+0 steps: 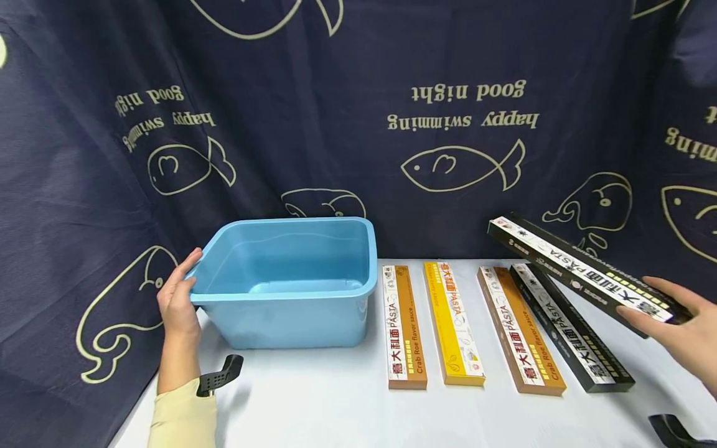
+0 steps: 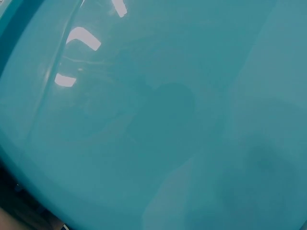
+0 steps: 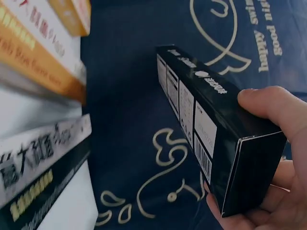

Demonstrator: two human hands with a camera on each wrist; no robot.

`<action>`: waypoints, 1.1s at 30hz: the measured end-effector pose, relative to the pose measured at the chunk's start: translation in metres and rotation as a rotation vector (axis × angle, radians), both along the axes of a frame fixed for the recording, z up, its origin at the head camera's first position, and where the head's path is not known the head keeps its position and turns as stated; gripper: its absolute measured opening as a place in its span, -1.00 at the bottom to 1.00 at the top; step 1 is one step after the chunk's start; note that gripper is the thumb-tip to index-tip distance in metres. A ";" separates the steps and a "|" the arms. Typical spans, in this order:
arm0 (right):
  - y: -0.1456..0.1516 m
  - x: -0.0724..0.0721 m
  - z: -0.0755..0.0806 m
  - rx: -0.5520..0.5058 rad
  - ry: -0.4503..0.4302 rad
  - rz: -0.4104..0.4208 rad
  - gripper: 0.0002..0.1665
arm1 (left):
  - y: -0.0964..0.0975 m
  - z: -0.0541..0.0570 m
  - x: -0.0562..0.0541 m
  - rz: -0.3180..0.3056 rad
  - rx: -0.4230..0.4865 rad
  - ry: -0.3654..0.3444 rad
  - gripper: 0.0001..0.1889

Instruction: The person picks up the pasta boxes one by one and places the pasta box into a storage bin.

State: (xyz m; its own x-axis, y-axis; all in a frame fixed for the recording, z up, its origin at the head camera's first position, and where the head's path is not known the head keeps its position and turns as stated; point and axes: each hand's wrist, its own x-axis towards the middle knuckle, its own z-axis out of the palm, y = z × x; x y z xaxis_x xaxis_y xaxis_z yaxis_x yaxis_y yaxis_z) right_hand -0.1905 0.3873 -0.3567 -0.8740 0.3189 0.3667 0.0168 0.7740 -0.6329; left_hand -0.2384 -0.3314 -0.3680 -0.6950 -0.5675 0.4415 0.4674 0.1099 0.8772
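A blue plastic tub [image 1: 291,320] stands on the white table at the left, with nothing visible inside it. My left hand [image 1: 180,298] holds its left rim, thumb on the near side; the left wrist view is filled by the tub's blue wall [image 2: 168,120]. At the right, my right hand [image 1: 680,323] grips the near end of a black pasta box [image 1: 582,274], raised above the table and slanting up toward the far left. The right wrist view shows the box's barcode side [image 3: 201,139], thumb on one face and fingers beneath.
Right of the tub lie an orange-brown pasta box [image 1: 411,326], a yellow one [image 1: 454,323], another orange-brown one [image 1: 523,330] and a black one [image 1: 571,330], roughly side by side. A dark blue curtain [image 1: 336,124] with fish prints hangs behind the table.
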 end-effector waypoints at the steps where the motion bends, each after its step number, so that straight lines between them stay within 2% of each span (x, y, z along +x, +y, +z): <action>1: -0.003 0.000 0.003 0.010 -0.011 0.004 -0.05 | 0.001 0.000 0.000 0.004 -0.003 -0.005 -0.47; 9: -0.032 -0.001 0.026 0.135 -0.063 0.028 -0.10 | 0.003 -0.002 -0.002 -0.003 0.006 -0.013 -0.47; 18: -0.062 -0.014 0.050 0.130 -0.064 0.104 -0.06 | 0.002 -0.002 0.000 0.002 0.019 -0.020 -0.46; 25: -0.084 -0.023 0.066 0.116 -0.037 0.194 -0.12 | 0.001 -0.002 0.000 -0.002 0.018 -0.003 -0.47; 33: -0.108 -0.032 0.081 0.077 -0.069 0.293 -0.13 | 0.002 -0.001 -0.002 -0.013 0.044 0.012 -0.47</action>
